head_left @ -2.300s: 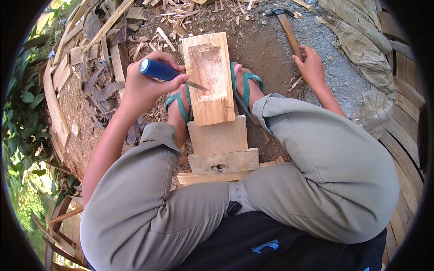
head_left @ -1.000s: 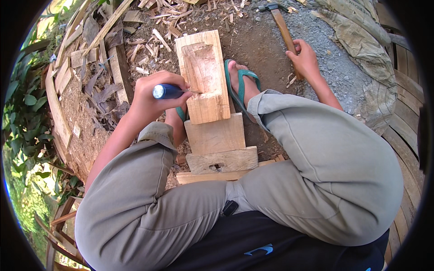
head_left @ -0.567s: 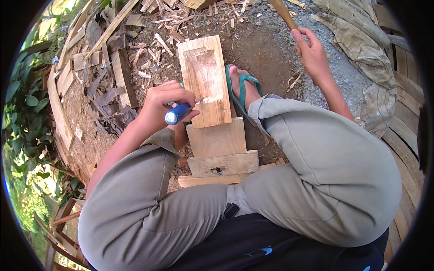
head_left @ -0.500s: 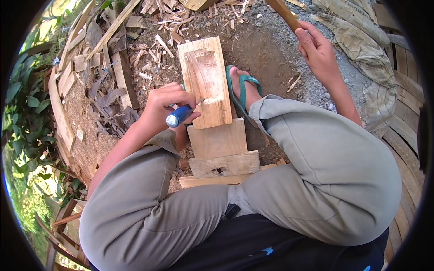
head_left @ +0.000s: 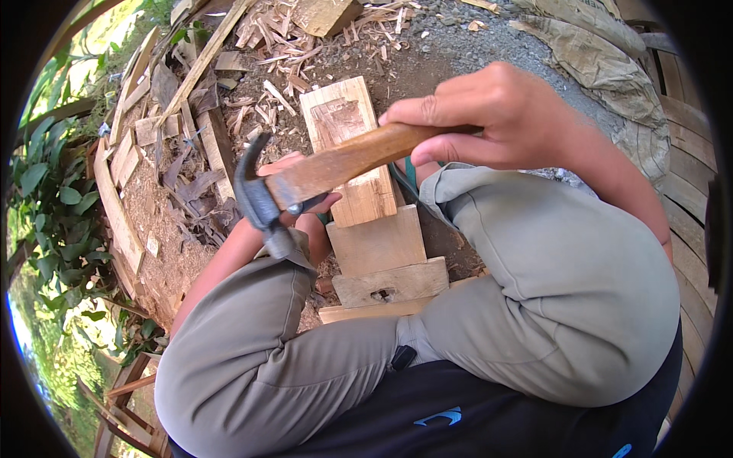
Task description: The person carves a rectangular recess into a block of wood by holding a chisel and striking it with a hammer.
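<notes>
A claw hammer with a brown wooden handle and dark steel head (head_left: 263, 202) is gripped in the right hand (head_left: 496, 114), whose fingers are wrapped tightly round the far end of the handle; that far grip likely serves leverage. The hammer is held above the work, its head down and to the left, over the left hand (head_left: 301, 187). The left hand is largely hidden behind the hammer head and handle, so whether it is closed on anything cannot be told; it lies against the left edge of a pale rectangular wooden block with a shallow recess cut in its top face (head_left: 347, 145).

The block is laid lengthwise on the ground between the knees, apparently so that it is steadied by the legs, and its near end rests against a shorter plain wooden piece (head_left: 378, 244). Below that lies a flat wooden board with a small slot cut in it (head_left: 389, 282), and a thin strip of wood is seen under its near edge.

Grey trousers (head_left: 550, 298) fill the lower view and hide the ground beside the block. Wood chips and offcuts (head_left: 267, 69) are scattered over the earth beyond, curved planks (head_left: 114, 206) edge the left, and a greyish sack (head_left: 603, 69) lies at the upper right.
</notes>
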### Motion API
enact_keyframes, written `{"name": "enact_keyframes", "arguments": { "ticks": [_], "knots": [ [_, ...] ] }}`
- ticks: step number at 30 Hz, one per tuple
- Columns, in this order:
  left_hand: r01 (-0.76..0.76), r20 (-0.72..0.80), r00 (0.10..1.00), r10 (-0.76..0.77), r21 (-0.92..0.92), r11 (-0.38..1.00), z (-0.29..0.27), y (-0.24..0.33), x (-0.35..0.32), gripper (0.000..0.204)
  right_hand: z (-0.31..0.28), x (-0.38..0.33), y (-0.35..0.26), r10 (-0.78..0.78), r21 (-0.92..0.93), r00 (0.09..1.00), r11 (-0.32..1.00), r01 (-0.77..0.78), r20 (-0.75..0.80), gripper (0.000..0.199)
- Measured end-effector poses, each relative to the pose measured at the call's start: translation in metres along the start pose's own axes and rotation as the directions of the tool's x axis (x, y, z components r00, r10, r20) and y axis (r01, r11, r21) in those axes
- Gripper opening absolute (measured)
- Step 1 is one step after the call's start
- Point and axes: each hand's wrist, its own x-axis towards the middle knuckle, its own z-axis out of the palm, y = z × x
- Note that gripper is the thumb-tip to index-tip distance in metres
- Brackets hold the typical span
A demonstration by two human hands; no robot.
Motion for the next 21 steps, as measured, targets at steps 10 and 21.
{"name": "enact_keyframes", "arguments": {
  "ticks": [10, 21],
  "knots": [
    [0.084, 0.004, 0.996, -0.087, -0.307, 0.948, 0.029, -0.031, -0.020, 0.033, 0.006, -0.007, -0.002, 0.001, 0.092, 0.998, 0.996, 0.005, -0.067, 0.037],
    [0.390, 0.530, 0.839, -0.125, -0.426, 0.816, -0.039, 0.050, 0.024, 0.035, 0.011, -0.018, 0.007, 0.211, 0.222, 0.977, 0.952, -0.208, 0.013, 0.040]
  ]
}}
